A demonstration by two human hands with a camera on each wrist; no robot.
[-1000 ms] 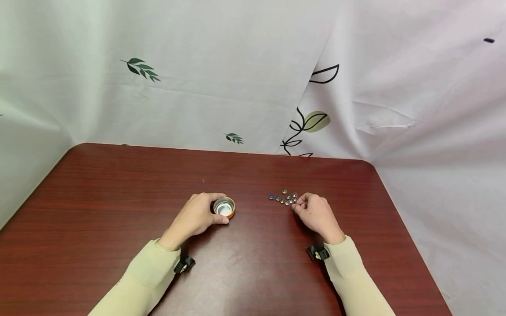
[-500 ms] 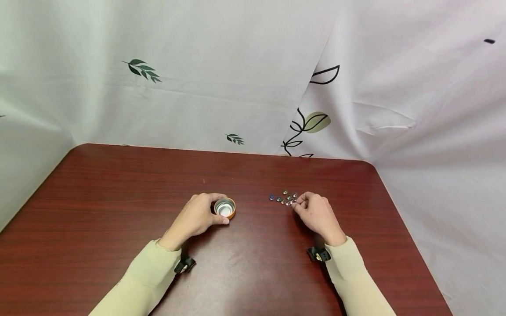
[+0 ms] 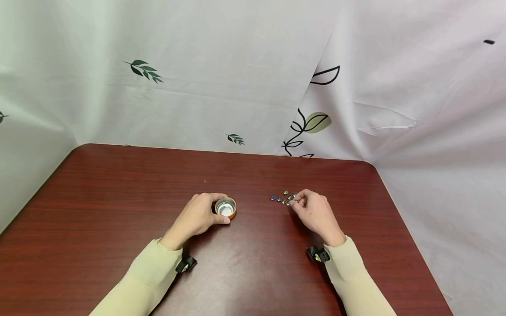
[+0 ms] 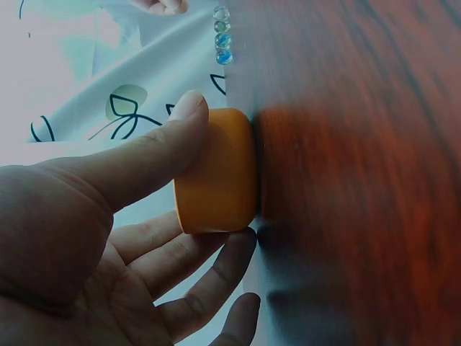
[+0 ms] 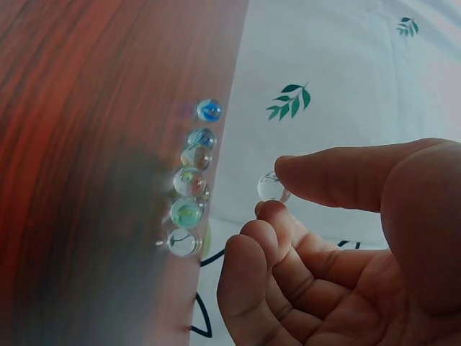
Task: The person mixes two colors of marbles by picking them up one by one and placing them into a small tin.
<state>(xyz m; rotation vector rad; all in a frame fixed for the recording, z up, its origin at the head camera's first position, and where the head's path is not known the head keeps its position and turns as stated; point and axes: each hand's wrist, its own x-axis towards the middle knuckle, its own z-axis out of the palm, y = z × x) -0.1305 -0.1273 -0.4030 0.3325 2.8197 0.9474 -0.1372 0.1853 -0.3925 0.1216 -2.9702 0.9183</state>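
My left hand (image 3: 195, 215) holds a small round tin (image 3: 226, 208), orange outside and silvery inside, thumb on the near side and fingers round the far side. In the left wrist view the tin (image 4: 220, 173) stands on the table with its wall between thumb and fingers. A clear glass marble (image 5: 271, 187) is pinched between the thumb and fingertips of my right hand (image 3: 315, 215), raised off the table. Several more glass marbles (image 3: 279, 199), clear, green and blue, lie in a loose cluster just left of that hand. The right fingers partly cover the cluster in the head view.
The reddish-brown wooden table (image 3: 253, 267) has rounded far corners. White cloth (image 3: 197, 96) with leaf prints hangs behind it and at both sides. Each wrist wears a small black camera, the left wrist camera (image 3: 186, 264) being on the inner side.
The right hand has lifted a clear marble from the right part of the cluster, its fingertips shifting slightly left and up. The left hand keeps its hold on the tin in the same place.
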